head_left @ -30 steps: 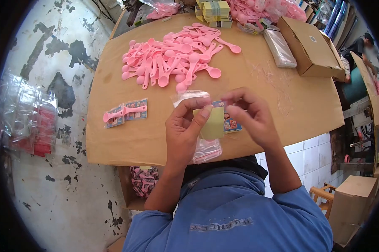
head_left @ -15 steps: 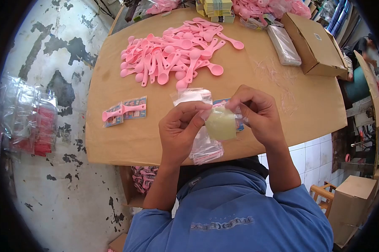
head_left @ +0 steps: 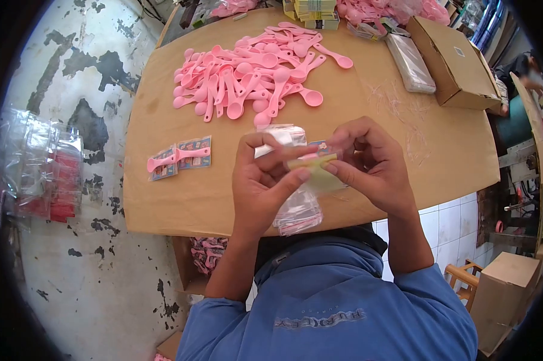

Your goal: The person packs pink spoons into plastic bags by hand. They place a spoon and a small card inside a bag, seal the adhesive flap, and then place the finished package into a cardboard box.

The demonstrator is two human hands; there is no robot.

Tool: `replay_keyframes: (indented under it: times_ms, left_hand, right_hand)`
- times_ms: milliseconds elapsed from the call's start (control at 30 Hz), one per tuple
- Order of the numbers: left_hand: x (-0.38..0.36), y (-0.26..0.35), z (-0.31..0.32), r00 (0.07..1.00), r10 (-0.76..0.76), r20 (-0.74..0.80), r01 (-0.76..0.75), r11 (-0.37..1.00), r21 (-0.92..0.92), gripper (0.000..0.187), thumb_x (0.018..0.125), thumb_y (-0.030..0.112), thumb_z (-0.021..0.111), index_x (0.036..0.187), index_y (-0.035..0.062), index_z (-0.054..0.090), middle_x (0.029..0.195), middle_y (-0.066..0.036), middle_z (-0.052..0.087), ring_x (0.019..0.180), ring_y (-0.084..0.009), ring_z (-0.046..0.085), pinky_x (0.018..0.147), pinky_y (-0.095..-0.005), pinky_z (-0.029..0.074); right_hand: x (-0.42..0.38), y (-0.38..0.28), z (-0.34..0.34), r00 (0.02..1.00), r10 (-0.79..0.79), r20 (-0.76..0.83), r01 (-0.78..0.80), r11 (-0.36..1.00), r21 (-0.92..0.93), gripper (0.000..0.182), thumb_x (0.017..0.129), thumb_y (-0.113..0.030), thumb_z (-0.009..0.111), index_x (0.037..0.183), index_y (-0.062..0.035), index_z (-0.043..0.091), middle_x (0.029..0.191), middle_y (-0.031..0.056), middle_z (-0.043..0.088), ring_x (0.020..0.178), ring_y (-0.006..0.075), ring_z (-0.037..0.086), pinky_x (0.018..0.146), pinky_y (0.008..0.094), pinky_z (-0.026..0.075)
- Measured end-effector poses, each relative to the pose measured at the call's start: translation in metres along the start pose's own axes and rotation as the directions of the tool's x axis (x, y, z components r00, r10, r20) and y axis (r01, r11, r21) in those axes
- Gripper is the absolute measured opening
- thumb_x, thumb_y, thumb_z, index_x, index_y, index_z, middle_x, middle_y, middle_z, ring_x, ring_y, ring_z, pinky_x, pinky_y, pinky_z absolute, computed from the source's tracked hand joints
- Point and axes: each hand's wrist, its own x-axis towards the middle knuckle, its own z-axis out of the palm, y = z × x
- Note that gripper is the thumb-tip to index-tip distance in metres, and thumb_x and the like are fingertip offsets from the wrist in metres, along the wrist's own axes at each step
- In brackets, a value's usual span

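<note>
My left hand [head_left: 256, 183] and my right hand [head_left: 368, 168] pinch a small clear plastic bag [head_left: 319, 180] between them, above the table's front edge. A pale yellow-green sheet shows in or behind its film, and the top edge looks folded over. Something pink shows by the left fingers, too blurred to name. Below the hands lies a stack of clear zip bags [head_left: 298, 216]. Partly hidden behind the right fingers is a blue printed card [head_left: 321, 145]. To the left, two pink measuring spoons [head_left: 193, 153] rest on printed cards.
A heap of pink measuring spoons [head_left: 241, 75] covers the table's far middle. Behind it stand stacked yellow cards [head_left: 313, 9]. At the right are a pack of clear bags [head_left: 410, 63], a cardboard box [head_left: 455, 66] and loose plastic strips [head_left: 398, 105]. Another person [head_left: 524, 69] is at the far right.
The bag hung flat and upright between both hands; now its top edge is folded and tilted. My left fingers have stretched across it, and my right thumb has come down onto the fold.
</note>
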Motion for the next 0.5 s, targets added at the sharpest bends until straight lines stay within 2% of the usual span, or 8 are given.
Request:
replay_keyframes:
  times_ms: [33,133,167,267,367,467,500]
  left_hand:
    - [0.001,0.004,0.009,0.999,-0.016,-0.028,0.015,0.999,-0.038,0.034,0.094,0.0,0.074,0.126,-0.0002,0.062,0.109,-0.017,0.078,0.102,-0.0156,0.072,0.089,-0.0254,0.054]
    - [-0.004,0.002,-0.005,0.996,-0.029,0.081,0.008,0.969,0.248,0.054,0.093,0.0,0.076,0.143,0.0006,0.055,0.112,-0.021,0.078,0.107,-0.0153,0.072,0.09,-0.0275,0.056]
    - [-0.006,0.002,-0.014,0.987,-0.057,0.15,-0.001,0.932,0.363,0.056,0.093,-0.001,0.075,0.146,-0.001,0.056,0.106,-0.019,0.079,0.106,-0.0125,0.072,0.091,-0.0282,0.056]
    - [-0.013,0.002,-0.03,0.972,-0.044,0.229,-0.066,0.89,0.452,0.045,0.093,-0.004,0.075,0.136,-0.0031,0.064,0.108,-0.017,0.078,0.108,-0.014,0.071,0.093,-0.0299,0.056]
    - [-0.019,0.009,-0.025,0.994,-0.007,0.106,-0.023,0.96,0.278,0.036,0.092,-0.008,0.073,0.128,-0.0046,0.069,0.112,-0.016,0.077,0.107,-0.0164,0.071,0.093,-0.0308,0.056]
    - [-0.022,0.017,-0.034,0.996,0.074,0.047,-0.085,0.952,0.294,0.037,0.092,-0.011,0.072,0.129,-0.0047,0.068,0.118,-0.016,0.075,0.11,-0.0183,0.07,0.096,-0.0334,0.056]
    - [-0.023,0.019,-0.043,0.986,0.168,-0.009,-0.151,0.91,0.387,0.038,0.092,-0.011,0.071,0.129,-0.0063,0.066,0.121,-0.018,0.073,0.111,-0.0202,0.07,0.098,-0.0342,0.056]
  right_hand:
    - [0.001,0.001,-0.001,1.0,-0.021,0.017,0.021,1.0,-0.003,0.035,0.091,0.004,0.076,0.123,-0.0042,0.064,0.102,-0.0007,0.064,0.086,0.0013,0.057,0.068,0.0167,0.045]
    - [0.0,0.005,-0.005,0.997,-0.075,0.032,0.075,0.997,0.001,0.046,0.091,0.004,0.076,0.132,-0.0056,0.059,0.103,-0.0026,0.062,0.083,0.0004,0.054,0.066,0.0167,0.044]
    - [0.0,0.005,-0.005,0.996,-0.091,0.02,0.091,0.996,0.01,0.047,0.09,0.004,0.077,0.132,-0.0057,0.059,0.102,-0.0027,0.062,0.082,0.0003,0.054,0.065,0.0173,0.044]
    - [-0.003,0.0,-0.003,0.992,-0.128,0.023,0.129,0.99,-0.052,0.05,0.088,0.002,0.079,0.133,-0.0057,0.059,0.1,-0.0024,0.063,0.076,0.0006,0.052,0.063,0.0184,0.043]
    - [-0.006,-0.008,0.002,0.995,-0.063,0.072,0.075,0.981,-0.18,0.051,0.087,0.0,0.081,0.133,-0.006,0.06,0.096,-0.002,0.064,0.07,0.0018,0.049,0.061,0.0198,0.042]
    - [-0.006,-0.009,0.002,0.997,0.053,0.052,-0.033,0.942,-0.334,0.043,0.088,-0.002,0.079,0.127,-0.0061,0.064,0.09,-0.0008,0.064,0.067,0.0037,0.048,0.06,0.0211,0.041]
    - [-0.006,-0.009,0.0,0.995,0.09,0.031,-0.071,0.92,-0.386,0.039,0.088,-0.002,0.079,0.124,-0.006,0.066,0.088,-0.0002,0.064,0.066,0.0045,0.048,0.059,0.0215,0.041]
